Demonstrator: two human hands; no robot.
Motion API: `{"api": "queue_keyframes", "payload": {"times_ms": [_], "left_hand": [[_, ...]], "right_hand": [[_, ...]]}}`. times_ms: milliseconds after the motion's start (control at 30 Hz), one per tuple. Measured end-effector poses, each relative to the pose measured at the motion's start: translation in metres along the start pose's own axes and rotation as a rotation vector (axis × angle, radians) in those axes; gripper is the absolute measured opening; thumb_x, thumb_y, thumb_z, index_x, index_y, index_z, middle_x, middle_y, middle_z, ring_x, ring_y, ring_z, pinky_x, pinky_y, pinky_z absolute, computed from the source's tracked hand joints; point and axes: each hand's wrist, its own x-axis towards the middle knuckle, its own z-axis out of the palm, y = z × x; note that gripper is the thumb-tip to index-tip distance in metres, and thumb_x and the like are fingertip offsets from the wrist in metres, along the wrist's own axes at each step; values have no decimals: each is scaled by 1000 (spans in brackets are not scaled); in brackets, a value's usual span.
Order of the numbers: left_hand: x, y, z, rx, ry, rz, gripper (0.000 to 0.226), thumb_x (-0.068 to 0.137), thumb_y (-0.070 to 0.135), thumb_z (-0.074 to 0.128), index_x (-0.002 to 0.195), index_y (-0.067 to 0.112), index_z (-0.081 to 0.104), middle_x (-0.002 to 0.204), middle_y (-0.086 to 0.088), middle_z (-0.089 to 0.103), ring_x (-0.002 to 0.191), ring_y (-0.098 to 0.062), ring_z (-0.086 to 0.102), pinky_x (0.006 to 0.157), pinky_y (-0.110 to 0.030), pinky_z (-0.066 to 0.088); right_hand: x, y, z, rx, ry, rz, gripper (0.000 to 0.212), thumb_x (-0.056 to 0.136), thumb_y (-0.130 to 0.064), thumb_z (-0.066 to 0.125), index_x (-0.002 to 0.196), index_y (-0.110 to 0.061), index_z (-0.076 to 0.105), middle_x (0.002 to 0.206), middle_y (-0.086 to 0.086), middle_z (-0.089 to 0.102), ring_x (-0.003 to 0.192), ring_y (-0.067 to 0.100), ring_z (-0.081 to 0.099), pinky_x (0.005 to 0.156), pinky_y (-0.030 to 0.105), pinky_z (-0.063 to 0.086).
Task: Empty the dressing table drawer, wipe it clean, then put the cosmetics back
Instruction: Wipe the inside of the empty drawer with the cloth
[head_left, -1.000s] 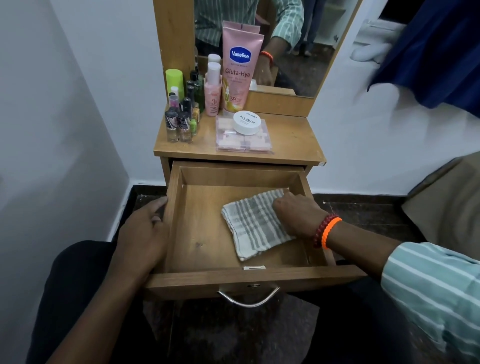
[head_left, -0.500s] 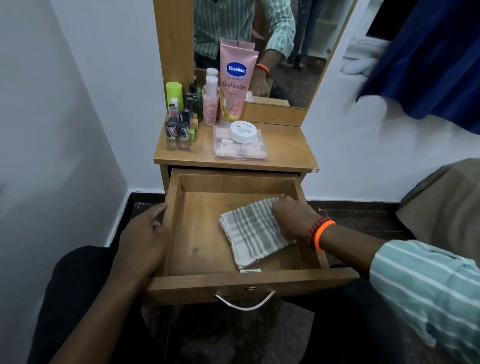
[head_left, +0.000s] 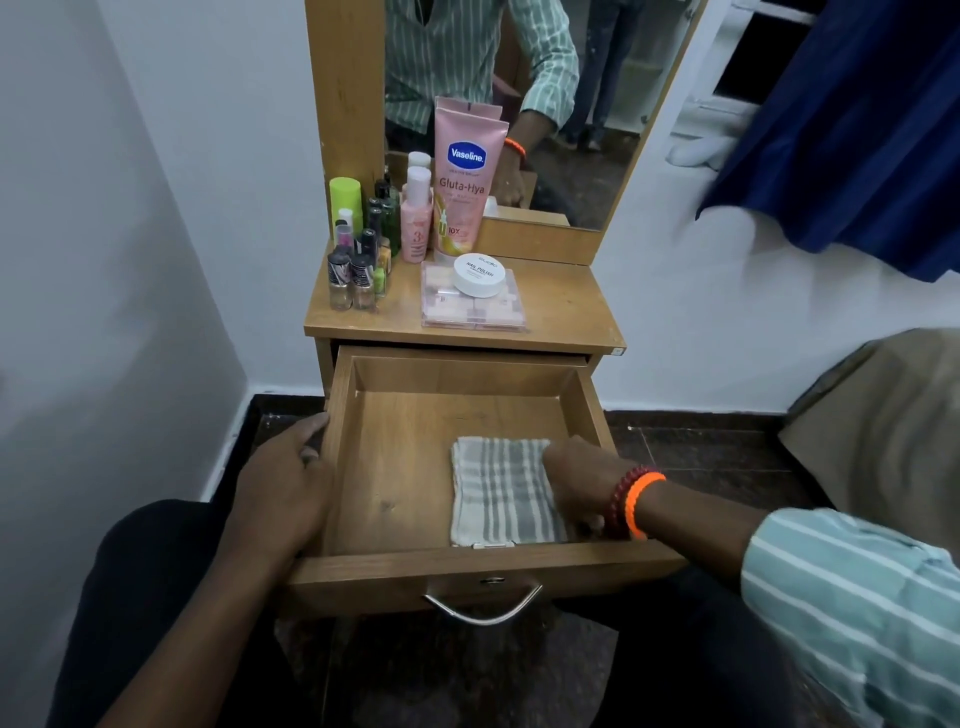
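Directly beside right hand (head_left: 576, 486): cloth (head_left: 501, 493).

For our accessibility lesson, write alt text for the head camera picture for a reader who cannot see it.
A person's right hand presses a striped cloth onto the floor of an open wooden drawer, while the left hand rests on its left side. On the tabletop above stand small bottles, a pink tube and a white jar.
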Motion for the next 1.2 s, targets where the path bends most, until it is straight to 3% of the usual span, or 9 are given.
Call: {"api": "queue_keyframes", "payload": {"times_ms": [300, 433, 533, 600, 667, 833, 967, 1100, 1200], "left_hand": [[-1, 1, -3, -12, -15, 22, 49, 102, 7, 37, 147, 21, 49, 136, -8, 59, 112, -17, 52, 91, -35, 40], [-2, 1, -5, 33, -4, 36, 51, 100, 9, 36, 145, 25, 53, 137, -6, 61, 120, -25, 55, 94, -37, 41], [-3, 5, -6, 38, 2, 57, 49, 100, 7, 37, 143, 25, 55, 133, -5, 62, 112, -21, 56, 92, -37, 41], [-5, 8, -4, 24, -9, 77, 49, 100, 6, 37, 139, 27, 57, 123, -1, 64, 99, -13, 52, 86, -35, 38], [-5, 7, -3, 25, -13, 77, 48, 101, 6, 37, 141, 27, 56, 126, -3, 63, 100, -13, 49, 86, -36, 38], [-3, 5, -2, 24, -13, 48, 48, 103, 7, 37, 146, 24, 50, 141, -7, 56, 108, -12, 44, 91, -39, 36], [-1, 1, -1, 54, -6, 42, 47, 105, 9, 36, 148, 22, 48, 146, -8, 53, 125, -24, 49, 95, -38, 36], [1, -2, -1, 50, -24, 33, 47, 105, 11, 35, 149, 24, 46, 149, -7, 50, 132, -26, 47, 103, -42, 38], [1, -4, -1, 51, -17, 34, 46, 106, 13, 36, 149, 25, 46, 148, -6, 51, 132, -25, 47, 103, -42, 38]], "right_hand": [[3, -23, 1, 114, -154, 40, 36, 79, 12, 68, 113, -3, 70, 100, 14, 76, 83, 26, 74, 75, 40, 65], [2, -84, -2, 131, -29, -154, 31, 84, 4, 68, 115, 0, 70, 115, 17, 72, 103, 32, 70, 69, 28, 45], [-1, -104, -3, 86, 10, -259, 23, 83, 0, 72, 106, 4, 69, 116, 23, 70, 107, 38, 67, 71, 32, 43], [-4, -90, -3, 45, -20, -247, 9, 84, 0, 71, 92, -1, 67, 113, 23, 70, 103, 38, 67, 69, 31, 42], [-7, -62, -4, 23, -74, -177, 13, 84, 2, 69, 82, -6, 59, 112, 21, 71, 95, 36, 66, 68, 30, 42], [-13, -7, -2, -54, -119, -34, 22, 94, 2, 53, 113, -3, 63, 121, 20, 68, 105, 35, 68, 82, 38, 57], [5, -9, -8, -131, 45, -56, 25, 102, -5, 45, 116, -6, 67, 117, 14, 69, 104, 31, 70, 84, 40, 59], [44, -5, -30, -202, 317, -71, 26, 102, -6, 45, 102, -11, 71, 105, 11, 72, 93, 32, 72, 71, 39, 57], [54, 1, -38, -215, 335, -59, 22, 103, -8, 48, 105, -10, 70, 106, 11, 71, 94, 31, 71, 72, 38, 54]]}}
